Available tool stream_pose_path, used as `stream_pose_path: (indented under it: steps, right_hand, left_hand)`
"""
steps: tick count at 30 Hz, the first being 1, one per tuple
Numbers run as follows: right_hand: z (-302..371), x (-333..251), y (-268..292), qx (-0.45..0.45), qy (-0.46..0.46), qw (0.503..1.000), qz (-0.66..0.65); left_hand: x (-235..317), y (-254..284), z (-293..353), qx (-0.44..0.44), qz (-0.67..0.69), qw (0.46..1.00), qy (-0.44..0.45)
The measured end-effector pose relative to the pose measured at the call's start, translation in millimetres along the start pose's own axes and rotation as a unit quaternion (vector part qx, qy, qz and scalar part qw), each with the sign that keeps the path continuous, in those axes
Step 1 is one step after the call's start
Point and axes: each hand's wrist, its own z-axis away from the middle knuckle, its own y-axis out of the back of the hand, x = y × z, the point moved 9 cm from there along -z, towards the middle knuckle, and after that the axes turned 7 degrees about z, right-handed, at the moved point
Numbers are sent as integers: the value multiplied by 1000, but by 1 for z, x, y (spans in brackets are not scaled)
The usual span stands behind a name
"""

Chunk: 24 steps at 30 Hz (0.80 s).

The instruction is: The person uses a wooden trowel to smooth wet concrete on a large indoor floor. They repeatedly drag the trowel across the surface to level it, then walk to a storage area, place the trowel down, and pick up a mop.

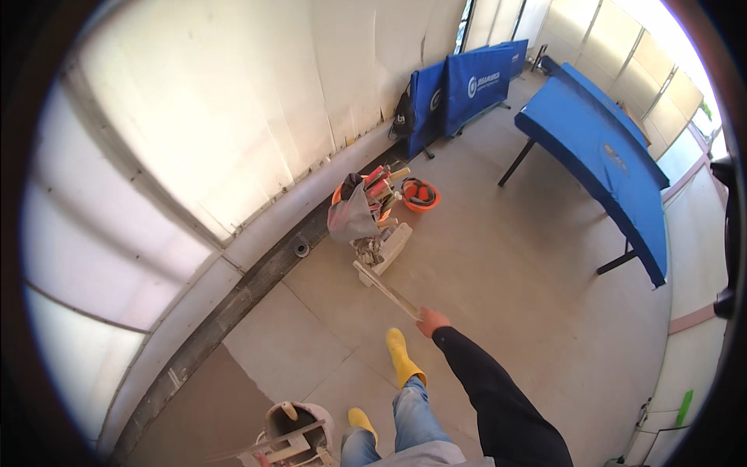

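Note:
My right hand (pixel 433 321), at the end of a dark sleeve, is closed round one end of a long, narrow, pale flat tool (pixel 387 291). The tool points up and left, its far end near a whitish tray (pixel 397 251) on the floor. By my left leg stands a bucket (pixel 324 420) with tools lying across its top, among them one with a wooden handle (pixel 289 410). A small part of my left hand (pixel 263 460) shows beside the bucket at the lower edge; its fingers are mostly hidden. Yellow boots are on my feet.
A grey bag (pixel 352 217) full of tools stands against the tray, with an orange hard hat (pixel 421 196) beside it. A grey pipe end (pixel 301 249) lies in the dark wall channel. Blue barriers (pixel 478 82) and a black backpack (pixel 404 117) are beyond; a blue-covered table (pixel 599 156) is right.

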Motion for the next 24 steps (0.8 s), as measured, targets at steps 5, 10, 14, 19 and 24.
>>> stream_pose_path:
  steps: [5, 10, 14, 19, 24]
  right_hand:
    - [-219, -58, -31, -54, 43, 998, 11]
    - [-361, -115, -43, 41, 122, 991, 28]
    - [-434, -145, -73, 80, 195, 970, 118]
    - [-483, -146, -91, 192, 225, 953, 62]
    - [-485, -130, -89, 127, 249, 958, -60]
  left_hand:
    - [-49, -76, 5, 136, -24, 990, -5]
    - [-89, -167, -5, 143, -36, 989, -13]
    - [-118, -219, -34, 145, -75, 987, -15]
    - [-144, -260, -56, 140, -118, 983, -18]
    - [-160, -281, -59, 133, -151, 979, -19]
